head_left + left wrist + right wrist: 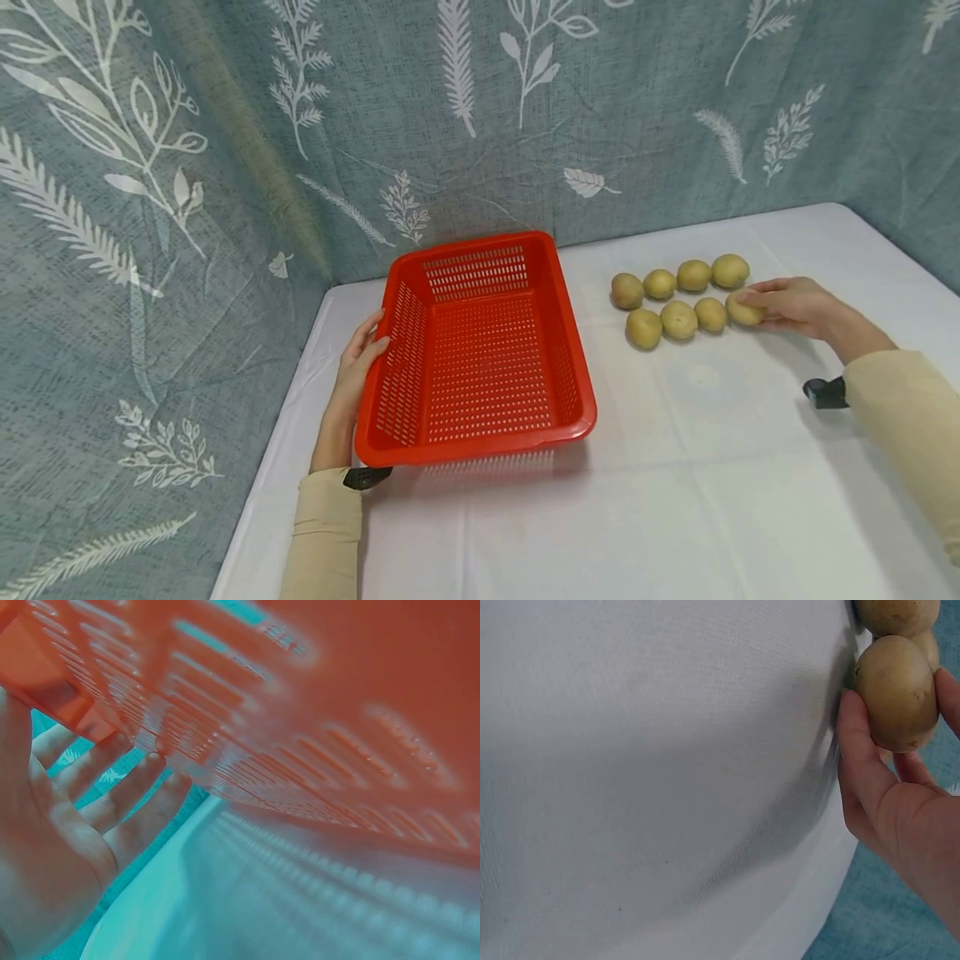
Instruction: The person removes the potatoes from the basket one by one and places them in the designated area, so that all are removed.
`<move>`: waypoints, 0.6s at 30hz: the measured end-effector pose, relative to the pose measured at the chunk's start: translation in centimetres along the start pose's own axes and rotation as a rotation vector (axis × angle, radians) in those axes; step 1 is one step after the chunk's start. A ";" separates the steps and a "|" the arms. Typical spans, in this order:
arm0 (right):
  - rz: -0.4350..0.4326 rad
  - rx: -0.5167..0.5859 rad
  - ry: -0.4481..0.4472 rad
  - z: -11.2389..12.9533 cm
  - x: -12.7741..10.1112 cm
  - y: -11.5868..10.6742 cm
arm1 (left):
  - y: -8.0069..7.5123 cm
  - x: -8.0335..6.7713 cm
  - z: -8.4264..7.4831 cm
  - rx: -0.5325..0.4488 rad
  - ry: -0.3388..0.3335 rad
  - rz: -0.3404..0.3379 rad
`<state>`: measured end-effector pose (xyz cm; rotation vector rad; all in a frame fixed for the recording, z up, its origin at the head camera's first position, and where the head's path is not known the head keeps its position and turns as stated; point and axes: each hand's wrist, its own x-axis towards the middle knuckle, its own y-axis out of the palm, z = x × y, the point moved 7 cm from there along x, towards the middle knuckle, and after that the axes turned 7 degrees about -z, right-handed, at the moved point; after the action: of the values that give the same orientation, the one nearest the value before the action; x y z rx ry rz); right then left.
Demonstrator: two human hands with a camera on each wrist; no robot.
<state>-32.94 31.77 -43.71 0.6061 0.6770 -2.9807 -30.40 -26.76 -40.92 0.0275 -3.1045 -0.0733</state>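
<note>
A red plastic basket [486, 358] with slotted walls is tilted, its near end raised over a shadow on the tabletop. My left hand [358, 367] grips its left side, the thumb at the rim. In the left wrist view the fingers [139, 806] extend along the outside of the slotted wall. Over on the right, my right hand [798, 307] pinches a potato [897, 694] between thumb and fingers. That potato is at the right end of the front row of potatoes [678, 320], close to its neighbour.
A back row of several potatoes [693, 275] lies just behind the front row. White cloth [660, 500] covers the table. A blue-green curtain with white leaf patterns [480, 125] hangs behind the table and along its left side.
</note>
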 end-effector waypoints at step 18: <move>-0.001 -0.088 -0.007 -0.1 0.2 -0.2 | -0.1 0.1 0.1 0.005 -0.006 -0.005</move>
<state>-33.08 32.02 -43.74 0.5905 0.8031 -2.9341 -30.50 -26.87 -41.05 0.0353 -3.1106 -0.0653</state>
